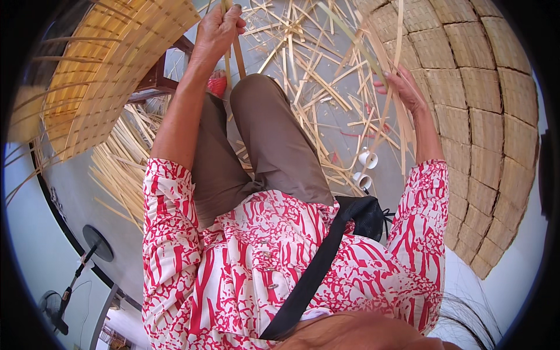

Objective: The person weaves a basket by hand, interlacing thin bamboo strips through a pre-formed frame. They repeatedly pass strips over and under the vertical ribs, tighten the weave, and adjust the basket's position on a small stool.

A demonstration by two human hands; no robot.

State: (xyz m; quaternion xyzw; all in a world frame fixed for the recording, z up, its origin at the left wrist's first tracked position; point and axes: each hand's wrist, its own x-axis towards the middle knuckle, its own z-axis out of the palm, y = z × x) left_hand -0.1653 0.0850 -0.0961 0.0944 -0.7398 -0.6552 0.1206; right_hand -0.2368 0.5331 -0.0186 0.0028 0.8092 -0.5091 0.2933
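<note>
At the upper left, my left hand (213, 36) is closed round thin bamboo strips (240, 58), which stick out above and below the fist. My right hand (406, 90), raised on the right side, has its fingers bent round several long pale strips (399, 41). One of these, a greenish strip (353, 38), slants up and to the left from the fingers, while others hang below the hand. Both hands are held well apart, beyond my knees.
Loose bamboo strips (315, 76) litter the grey floor ahead. A woven bamboo panel (116, 70) with free strip ends stands at left, above a bundle of strips (125, 157). Stacked woven pieces (481, 87) rise at right. Two white cup-like objects (361, 181) lie near my knee.
</note>
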